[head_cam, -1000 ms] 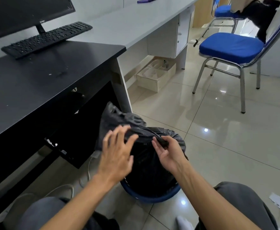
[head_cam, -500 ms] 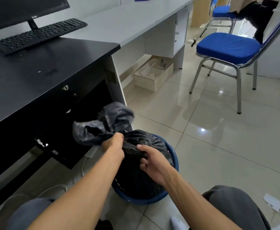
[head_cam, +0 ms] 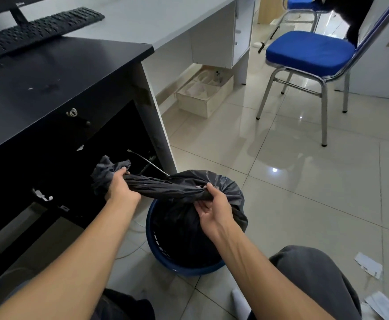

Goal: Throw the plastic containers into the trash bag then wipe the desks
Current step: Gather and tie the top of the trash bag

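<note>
A black trash bag [head_cam: 189,225] sits in a round blue bin [head_cam: 165,262] on the tiled floor beside the black desk [head_cam: 50,88]. The bag's top is gathered and twisted into a rope that stretches to the left. My left hand [head_cam: 119,190] grips the free end of that twist, with loose plastic bunched above the fist. Where the twist meets the full body of the bag, my right hand [head_cam: 212,206] pinches the neck. No plastic containers show; the bag's inside is hidden. A grey desk [head_cam: 154,17] runs behind the black one.
A keyboard [head_cam: 38,31] and a monitor stand on the black desk. A blue-seated metal chair [head_cam: 309,51] stands to the right on the floor. A pale wooden box [head_cam: 202,98] lies under the grey desk. Paper scraps [head_cam: 369,264] lie at lower right.
The bag's open top was gathered by both hands, then twisted. My left hand has pulled the end out to the left, so the twist is now a long taut rope.
</note>
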